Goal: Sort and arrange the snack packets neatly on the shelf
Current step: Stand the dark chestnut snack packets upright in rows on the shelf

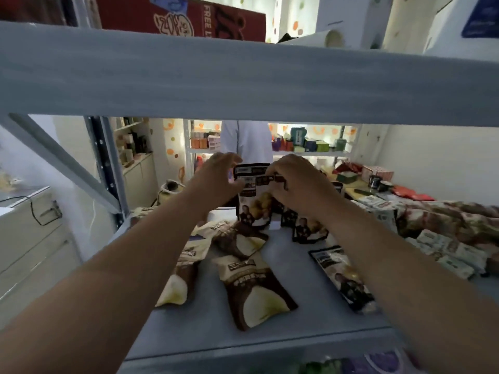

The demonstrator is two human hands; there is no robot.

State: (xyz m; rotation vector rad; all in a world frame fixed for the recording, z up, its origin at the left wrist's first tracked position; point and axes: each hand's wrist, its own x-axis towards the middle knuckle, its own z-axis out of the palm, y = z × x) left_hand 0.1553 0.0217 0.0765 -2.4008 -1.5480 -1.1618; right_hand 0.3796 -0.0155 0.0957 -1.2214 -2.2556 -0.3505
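Both my hands reach deep into the grey shelf [291, 268], frame centre. Left hand [220, 179] spread half open, fingers curled toward the left edge of an upright dark packet [255, 201]; thumb looks to be touching it, can't tell firmly. Right hand [295, 182] closed on the packet's top right corner, fingers pinching the dark sealed strip. That packet stands on end near the shelf's back edge, potato picture on the front. Just right of it, lower, two more dark packets [309, 229] stand upright, partly hidden by my right forearm. Lying flat on the shelf: a brown-and-cream chip packet [256, 290] centre bottom, another chip bag [178, 276] left of it under my left forearm, a third one [237, 238] behind them, tilted. A black flat packet [343, 276] lies lower right, touching my right forearm's edge. Far right of the frame, a heap of pale wrapped packets [442, 247] piled loosely. Upper shelf beam [243, 79] crosses the top of the frame, red carton [183, 17] on it upper left. Behind the shelf, a person in a white shirt [247, 139], back view, centre.
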